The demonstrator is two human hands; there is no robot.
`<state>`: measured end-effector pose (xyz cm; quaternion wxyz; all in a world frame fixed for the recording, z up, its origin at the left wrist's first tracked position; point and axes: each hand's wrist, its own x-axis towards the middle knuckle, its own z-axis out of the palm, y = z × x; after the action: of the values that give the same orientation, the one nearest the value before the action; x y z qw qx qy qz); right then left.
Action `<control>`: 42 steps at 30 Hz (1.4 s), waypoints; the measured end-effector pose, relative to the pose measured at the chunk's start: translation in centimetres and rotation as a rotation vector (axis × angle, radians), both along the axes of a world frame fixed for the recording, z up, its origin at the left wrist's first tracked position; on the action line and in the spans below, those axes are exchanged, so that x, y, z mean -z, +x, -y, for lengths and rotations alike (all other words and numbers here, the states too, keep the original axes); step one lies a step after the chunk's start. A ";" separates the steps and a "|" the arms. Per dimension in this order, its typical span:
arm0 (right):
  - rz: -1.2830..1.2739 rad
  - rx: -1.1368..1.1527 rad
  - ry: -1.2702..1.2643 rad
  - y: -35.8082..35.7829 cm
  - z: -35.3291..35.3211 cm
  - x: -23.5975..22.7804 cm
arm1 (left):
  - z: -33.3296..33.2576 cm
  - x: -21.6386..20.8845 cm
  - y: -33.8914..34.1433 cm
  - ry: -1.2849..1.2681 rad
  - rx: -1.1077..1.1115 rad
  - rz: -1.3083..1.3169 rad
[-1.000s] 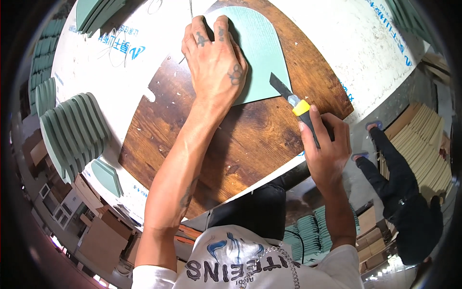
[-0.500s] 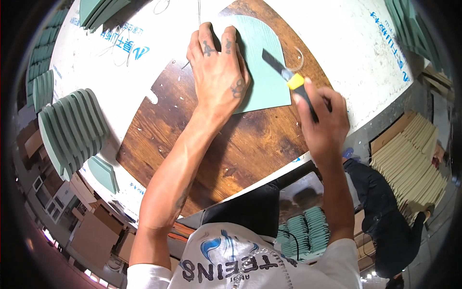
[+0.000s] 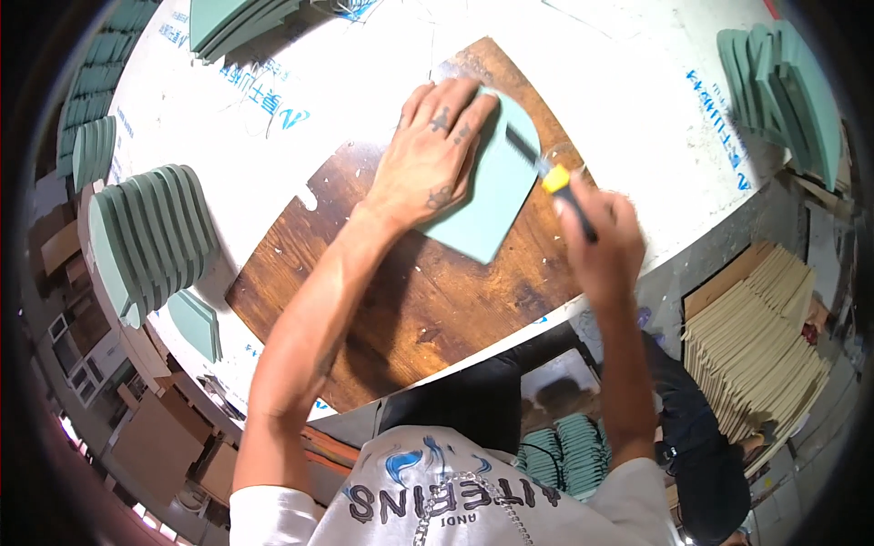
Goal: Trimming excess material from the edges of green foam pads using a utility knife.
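R hand: right hand (image 3: 601,238) clenched round the yellow-and-black utility knife (image 3: 557,181), blade laid on the panel's right edge.
L hand: left hand (image 3: 435,153) spread flat, fingers released, pressed on the panel.
Panel: pale green flat panel w/ one rounded end (image 3: 487,205) lies under the L palm, on the dark brown wooden board (image 3: 401,300).
Beyond: stack of green curved-top panels (image 3: 146,241) is stood at far left.

wooden board (image 3: 401,300): 1 | utility knife (image 3: 555,177): 1 | green sheet on board (image 3: 492,196): 1 | green-piece stacks: 3, at 9 (image 3: 146,237), 11 (image 3: 232,18), 2 o'clock (image 3: 783,91)
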<state>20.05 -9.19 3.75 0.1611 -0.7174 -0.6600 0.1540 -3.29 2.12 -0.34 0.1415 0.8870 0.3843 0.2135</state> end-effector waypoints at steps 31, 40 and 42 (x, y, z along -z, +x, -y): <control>-0.091 -0.335 0.224 2.6 -7.6 0.1 | 3.7 -0.6 2.5 -0.033 -0.448 0.020; -0.055 -0.181 0.155 3.6 1.2 0.3 | 5.7 -1.7 6.1 -0.247 -0.887 -0.093; -0.056 -0.180 0.156 3.8 0.9 0.2 | 6.2 -1.6 6.6 -0.174 -0.917 -0.113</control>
<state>23.86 -10.13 3.58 0.2201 -0.6360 -0.7270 0.1361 3.34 -4.05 1.23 0.0851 0.6208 0.7601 0.1722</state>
